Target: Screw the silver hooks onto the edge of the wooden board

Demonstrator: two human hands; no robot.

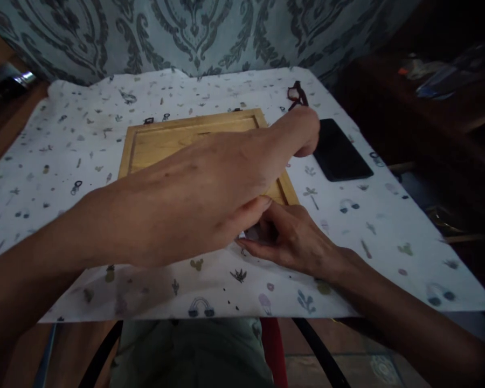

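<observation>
My left hand (226,178) reaches across a wooden board (157,145) with a grooved border, hiding much of it. Its index finger bends down at the far end, beside a black phone-like slab (343,151). Most of its other fingers are hidden below the hand. My right hand (291,237) is closed at the board's near right corner, with its fingertips under and against my left thumb. A small pale bit of something (241,235) shows between the two hands; its kind cannot be made out.
A white printed cloth (202,280) covers the table. Beyond my left hand lies a small dark-red looped object (297,94), partly covered. A patterned grey curtain-like surface (194,32) stands behind the table. Dark shelving with items (440,81) is at the right.
</observation>
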